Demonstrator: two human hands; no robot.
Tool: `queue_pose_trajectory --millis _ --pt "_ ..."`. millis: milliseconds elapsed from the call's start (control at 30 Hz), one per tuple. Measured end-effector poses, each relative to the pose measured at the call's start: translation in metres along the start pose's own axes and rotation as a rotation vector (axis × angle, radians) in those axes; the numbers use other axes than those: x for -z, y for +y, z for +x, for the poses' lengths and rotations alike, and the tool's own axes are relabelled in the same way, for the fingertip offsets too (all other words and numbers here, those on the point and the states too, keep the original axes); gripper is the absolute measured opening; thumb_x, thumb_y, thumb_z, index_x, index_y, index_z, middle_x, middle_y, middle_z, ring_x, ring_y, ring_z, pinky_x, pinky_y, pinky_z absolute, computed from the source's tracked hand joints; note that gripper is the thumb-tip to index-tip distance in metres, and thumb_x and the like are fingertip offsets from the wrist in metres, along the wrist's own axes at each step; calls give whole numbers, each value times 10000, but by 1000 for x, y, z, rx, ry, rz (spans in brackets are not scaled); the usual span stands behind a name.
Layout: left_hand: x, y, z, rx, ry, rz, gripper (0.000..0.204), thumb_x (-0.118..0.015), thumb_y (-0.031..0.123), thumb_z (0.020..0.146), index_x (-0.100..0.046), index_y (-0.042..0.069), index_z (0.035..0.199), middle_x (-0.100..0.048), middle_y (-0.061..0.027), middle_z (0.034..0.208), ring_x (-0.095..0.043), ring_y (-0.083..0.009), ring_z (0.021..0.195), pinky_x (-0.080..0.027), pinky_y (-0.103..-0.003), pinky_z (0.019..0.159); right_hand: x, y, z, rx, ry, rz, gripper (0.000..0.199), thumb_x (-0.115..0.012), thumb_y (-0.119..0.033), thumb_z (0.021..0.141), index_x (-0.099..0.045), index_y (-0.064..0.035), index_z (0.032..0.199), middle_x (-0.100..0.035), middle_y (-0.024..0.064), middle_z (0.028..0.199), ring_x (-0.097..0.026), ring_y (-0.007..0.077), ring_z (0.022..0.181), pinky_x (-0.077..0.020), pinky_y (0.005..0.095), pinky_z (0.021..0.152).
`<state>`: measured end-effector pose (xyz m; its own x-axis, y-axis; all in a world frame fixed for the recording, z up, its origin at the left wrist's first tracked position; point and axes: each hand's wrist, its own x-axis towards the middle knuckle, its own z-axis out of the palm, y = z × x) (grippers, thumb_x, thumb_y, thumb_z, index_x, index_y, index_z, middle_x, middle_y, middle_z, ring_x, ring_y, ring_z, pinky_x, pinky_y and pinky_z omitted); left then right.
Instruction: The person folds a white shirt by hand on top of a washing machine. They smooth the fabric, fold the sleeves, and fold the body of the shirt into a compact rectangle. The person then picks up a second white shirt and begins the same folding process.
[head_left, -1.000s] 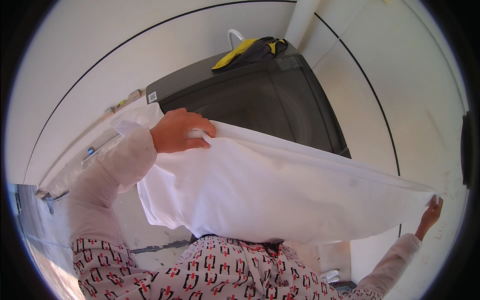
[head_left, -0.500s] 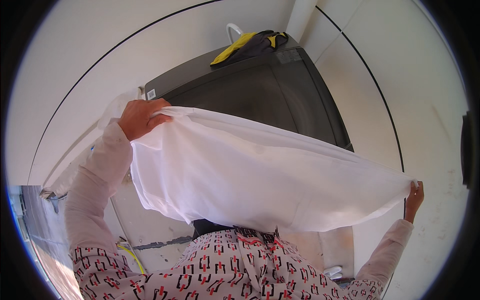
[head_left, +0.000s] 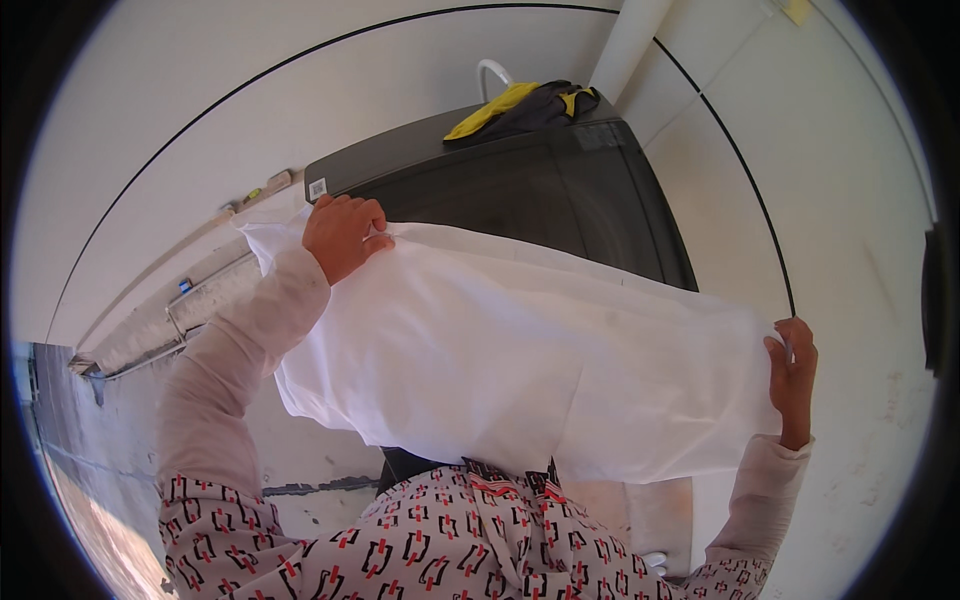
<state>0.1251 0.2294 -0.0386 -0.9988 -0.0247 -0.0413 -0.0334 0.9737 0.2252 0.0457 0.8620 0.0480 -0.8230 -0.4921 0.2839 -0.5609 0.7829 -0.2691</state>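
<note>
A large white cloth [head_left: 500, 340] hangs stretched between my two hands, in front of my body. My left hand [head_left: 345, 235] pinches its top edge near the left end, and a loose corner sticks out past the wrist. At the far right, my right hand [head_left: 793, 375] grips the other end, fingers curled at its upper corner. Behind the cloth stands a dark grey top-loading washing machine [head_left: 480, 190] with its lid down; the cloth hides its near part.
A yellow and black cloth item [head_left: 525, 108] lies on the back of the machine, beside a white curved hose [head_left: 490, 75]. White walls with a black line [head_left: 745, 165] close in behind and on the right. Small objects [head_left: 265, 185] sit on a ledge at left.
My right hand has moved left and slightly up; my left hand has shifted right. The cloth is less tightly stretched, and its loose left corner has swung in closer to my left hand.
</note>
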Motion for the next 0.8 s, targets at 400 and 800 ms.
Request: queue_pose_trajectory --millis 400,800 --pt "-31 -11 -19 -104 406 -71 214 -821 231 770 -655 169 891 -611 27 888 -548 -216 928 -390 -390 897 -275 -285 219 158 -521 419 191 -681 -205 900 -704 -28 966 -693 110 940 -675 289 834 -516 417 725" --pt "-33 -6 -23 -65 485 -150 256 -829 203 760 -693 164 974 -625 25 878 -541 -205 946 -386 -374 888 -283 -331 216 74 -632 502 172 -602 -157 858 -709 -29 897 -695 154 812 -659 359 799 -515 437 709"
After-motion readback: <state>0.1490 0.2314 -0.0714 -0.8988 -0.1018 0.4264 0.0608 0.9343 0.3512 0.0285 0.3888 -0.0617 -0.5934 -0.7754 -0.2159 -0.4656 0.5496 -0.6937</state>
